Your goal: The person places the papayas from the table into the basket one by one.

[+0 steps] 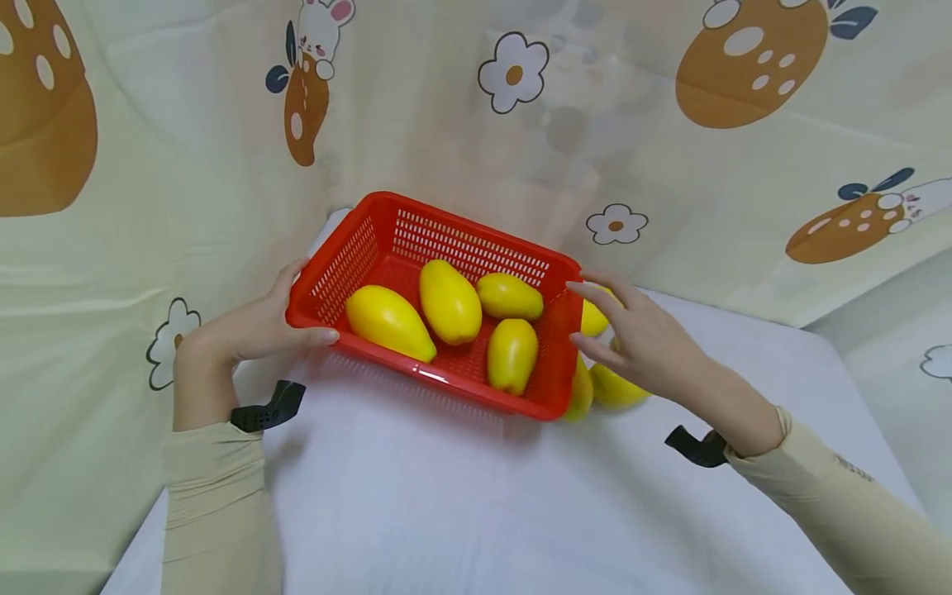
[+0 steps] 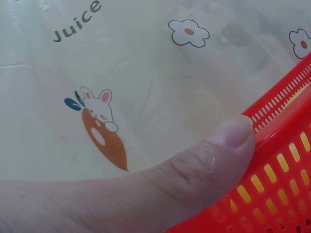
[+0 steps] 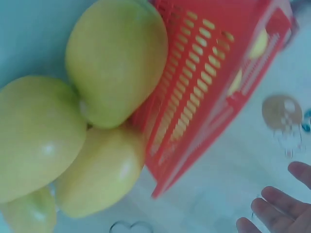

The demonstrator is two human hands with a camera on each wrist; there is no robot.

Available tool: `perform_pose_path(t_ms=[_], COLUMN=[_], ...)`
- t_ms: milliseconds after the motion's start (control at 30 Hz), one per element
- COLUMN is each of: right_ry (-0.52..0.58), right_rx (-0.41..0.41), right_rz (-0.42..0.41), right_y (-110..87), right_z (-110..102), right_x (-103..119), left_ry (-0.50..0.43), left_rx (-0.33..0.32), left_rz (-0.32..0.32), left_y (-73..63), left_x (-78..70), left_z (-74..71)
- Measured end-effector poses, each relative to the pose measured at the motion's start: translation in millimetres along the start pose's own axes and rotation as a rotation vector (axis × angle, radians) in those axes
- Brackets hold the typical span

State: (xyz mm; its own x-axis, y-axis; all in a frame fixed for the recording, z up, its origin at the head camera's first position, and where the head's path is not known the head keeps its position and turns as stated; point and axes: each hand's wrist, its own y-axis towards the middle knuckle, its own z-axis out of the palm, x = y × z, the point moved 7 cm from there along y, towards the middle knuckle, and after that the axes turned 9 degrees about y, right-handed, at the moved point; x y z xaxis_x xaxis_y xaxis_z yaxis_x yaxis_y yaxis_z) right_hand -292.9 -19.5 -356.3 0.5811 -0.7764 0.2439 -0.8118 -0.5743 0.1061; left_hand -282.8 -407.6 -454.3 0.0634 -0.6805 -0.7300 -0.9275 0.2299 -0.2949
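A red plastic basket [image 1: 427,373] with slotted walls holds several yellow mangoes [image 1: 449,302]. My left hand [image 1: 249,330] grips its left end, the thumb over the near rim corner; the left wrist view shows that thumb [image 2: 209,160] pressed on the red rim. At the other end is my right hand [image 1: 654,343], fingers spread beside the right rim. In the right wrist view its fingers [image 3: 279,206] appear apart from the basket wall. Below this hand, more mangoes [image 1: 617,387] lie beside the basket, partly hidden by it and the hand.
A white-covered table [image 1: 461,512] lies under the basket. Behind and to the left hangs a cream curtain [image 1: 416,107] printed with flowers, rabbits and orange fruit shapes, close to the basket's far side. Each wrist wears a black mount [image 1: 268,406].
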Motion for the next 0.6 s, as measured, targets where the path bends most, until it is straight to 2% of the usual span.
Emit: perform_pose_path(t_ms=[133,267,467,600], right_ry=[0.065,0.134,0.185,0.218], right_rx=[-0.111,-0.175,-0.236,-0.236], right_rz=[0.073,0.172,0.279,0.356], right_y=[-21.9,-44.4,-77.4,-96.1], right_z=[-20.3,-31.5,-31.9,-24.1], right_x=[-22.2,-48.8,-89.8,-114.3], left_ry=[0.018,0.027,0.012,0.015], left_rx=[0.003,0.006,0.019,0.031], left_rz=[-0.024,-0.034,-0.024,-0.017], left_y=[-0.1,-0.5,-0.6,-1.3], left_x=[0.0,-1.1,-1.7,-1.6], left_z=[0.5,0.0,0.0,1.7])
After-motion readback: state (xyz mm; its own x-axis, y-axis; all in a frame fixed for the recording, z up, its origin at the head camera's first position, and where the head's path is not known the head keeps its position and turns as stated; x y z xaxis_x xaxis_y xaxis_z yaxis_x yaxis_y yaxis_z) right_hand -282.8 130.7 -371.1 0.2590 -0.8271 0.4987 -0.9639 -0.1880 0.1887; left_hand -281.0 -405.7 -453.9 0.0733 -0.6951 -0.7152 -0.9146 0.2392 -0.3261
